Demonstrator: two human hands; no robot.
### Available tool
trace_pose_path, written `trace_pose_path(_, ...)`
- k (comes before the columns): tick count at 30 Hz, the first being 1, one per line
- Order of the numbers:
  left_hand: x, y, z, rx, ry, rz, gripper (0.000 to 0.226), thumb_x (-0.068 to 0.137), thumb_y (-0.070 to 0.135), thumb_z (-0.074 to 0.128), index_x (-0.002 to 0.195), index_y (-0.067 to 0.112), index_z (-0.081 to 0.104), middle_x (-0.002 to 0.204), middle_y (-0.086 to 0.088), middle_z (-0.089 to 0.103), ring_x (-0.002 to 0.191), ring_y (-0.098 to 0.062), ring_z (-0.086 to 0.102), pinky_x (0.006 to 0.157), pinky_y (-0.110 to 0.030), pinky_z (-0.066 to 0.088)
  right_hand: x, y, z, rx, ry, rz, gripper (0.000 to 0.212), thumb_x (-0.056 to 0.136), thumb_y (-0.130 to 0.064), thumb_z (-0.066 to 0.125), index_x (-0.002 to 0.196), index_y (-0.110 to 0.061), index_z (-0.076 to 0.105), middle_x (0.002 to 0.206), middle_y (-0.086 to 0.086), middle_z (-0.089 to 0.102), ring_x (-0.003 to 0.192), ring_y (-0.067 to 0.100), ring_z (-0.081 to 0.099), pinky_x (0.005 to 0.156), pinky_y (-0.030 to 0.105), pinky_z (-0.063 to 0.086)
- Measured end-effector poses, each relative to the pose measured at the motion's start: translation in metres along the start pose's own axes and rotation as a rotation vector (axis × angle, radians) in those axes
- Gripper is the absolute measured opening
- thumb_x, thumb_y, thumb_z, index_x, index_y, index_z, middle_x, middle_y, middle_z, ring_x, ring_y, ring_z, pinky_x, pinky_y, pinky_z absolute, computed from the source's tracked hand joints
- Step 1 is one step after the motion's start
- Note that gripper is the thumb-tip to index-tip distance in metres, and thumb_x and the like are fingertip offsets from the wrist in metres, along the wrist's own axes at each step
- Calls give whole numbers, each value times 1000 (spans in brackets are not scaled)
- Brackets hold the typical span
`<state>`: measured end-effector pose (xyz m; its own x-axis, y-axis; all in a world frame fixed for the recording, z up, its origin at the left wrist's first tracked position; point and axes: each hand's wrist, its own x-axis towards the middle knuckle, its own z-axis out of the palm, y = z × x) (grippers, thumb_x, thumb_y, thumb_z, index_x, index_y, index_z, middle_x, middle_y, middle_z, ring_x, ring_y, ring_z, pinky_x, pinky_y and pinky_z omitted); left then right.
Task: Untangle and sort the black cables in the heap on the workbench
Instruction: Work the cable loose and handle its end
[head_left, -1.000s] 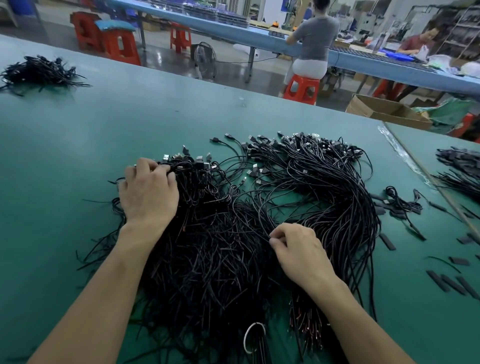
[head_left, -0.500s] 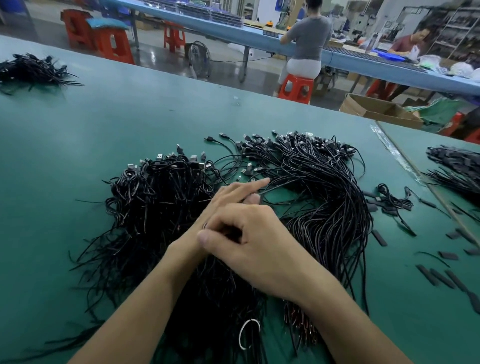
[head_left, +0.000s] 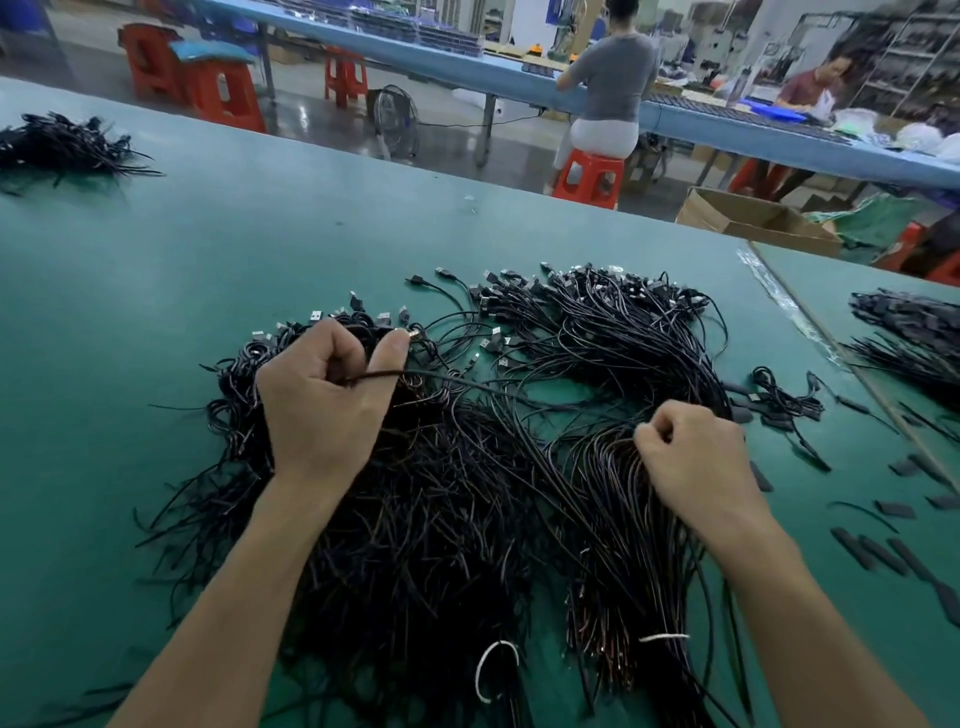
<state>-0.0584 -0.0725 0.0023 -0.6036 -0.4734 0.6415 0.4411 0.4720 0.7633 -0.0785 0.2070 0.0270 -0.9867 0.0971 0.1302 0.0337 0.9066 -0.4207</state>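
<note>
A big heap of black cables (head_left: 457, 509) with USB plugs at the far ends lies on the green workbench (head_left: 208, 249). My left hand (head_left: 327, 400) hovers over the heap's left part, pinching one black cable (head_left: 467, 382) between thumb and fingers near its plug; the cable runs rightward across the heap. My right hand (head_left: 691, 457) sits over the right bundle (head_left: 623, 353), fingers curled around a few strands there. Which strands it holds is hidden under the fingers.
A smaller pile of cables (head_left: 62, 145) lies far left. More cables (head_left: 914, 338) lie on the neighbouring table at right. Loose black sleeves (head_left: 872, 551) are scattered right of the heap. White ties (head_left: 493, 670) lie near the front. Two people work at a blue bench (head_left: 467, 67) behind.
My hands, crossed together over the heap's middle half a second ago, have parted: the left went up-left pulling out one cable, the right went to the right bundle.
</note>
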Motion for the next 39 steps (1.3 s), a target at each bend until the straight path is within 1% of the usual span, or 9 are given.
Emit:
trace_pose_path(4,-2,-1,0,397,-348,96,49,92,50,61,55,21,45,42,11,41,38,-4,38,46,-21,31,-9,-2,6,-325,-224,-72,31,95,-22,52,123,-19,64,125,4,62,113,23,58,100,39,47)
trace_pose_path(7,-9,9,11,610,-518,147,46,96,50,52,60,22,45,46,12,44,41,-9,44,47,-24,35,-21,-26,8,88,-295,-299,56,98,-19,45,152,-29,35,151,-12,43,139,2,33,117,24,26)
trace_pose_path(10,-15,18,21,614,-627,120,39,95,49,51,64,26,43,55,9,50,51,-19,50,52,-30,38,-31,-52,14,340,-339,-415,51,97,-43,39,148,-38,39,139,-22,50,128,-9,41,108,17,31)
trace_pose_path(13,-18,24,23,504,-683,127,42,91,44,58,59,28,35,52,9,46,48,-15,45,50,-29,33,-33,-59,19,139,-157,-494,46,96,-56,35,134,-38,53,121,-17,50,114,1,40,99,25,34)
trace_pose_path(22,-12,14,6,84,-749,-222,57,86,69,49,59,19,53,44,12,43,39,-3,35,44,-19,32,-18,-50,19,423,4,-415,19,100,-31,54,86,-22,62,78,-12,60,73,3,56,64,17,44)
trace_pose_path(27,-2,26,-9,-164,-1083,-371,59,93,66,47,54,22,51,46,10,33,42,-8,27,44,-16,29,-13,-51,17,613,141,-268,20,100,-28,55,81,-29,61,56,-11,50,46,2,41,45,11,32)
trace_pose_path(31,-1,48,-15,-703,-1317,-500,47,94,56,55,59,24,52,50,9,30,42,-10,21,40,-19,20,-12,-54,17,631,-29,-270,21,98,-31,58,80,-27,66,56,-6,57,45,4,41,40,26,32)
trace_pose_path(35,-12,57,5,-1116,-989,-695,42,98,48,53,64,23,58,51,9,23,39,-3,21,37,-12,22,-23,-63,25,599,-230,-365,22,97,-32,60,78,-25,69,54,-8,53,47,2,38,45,26,31)
trace_pose_path(39,-20,42,25,-1107,-520,-751,43,98,40,45,74,15,70,52,5,42,42,-5,40,38,-17,38,-39,-66,30,481,-398,-460,17,97,-29,64,81,-27,70,55,-10,53,46,6,40,45,23,34)
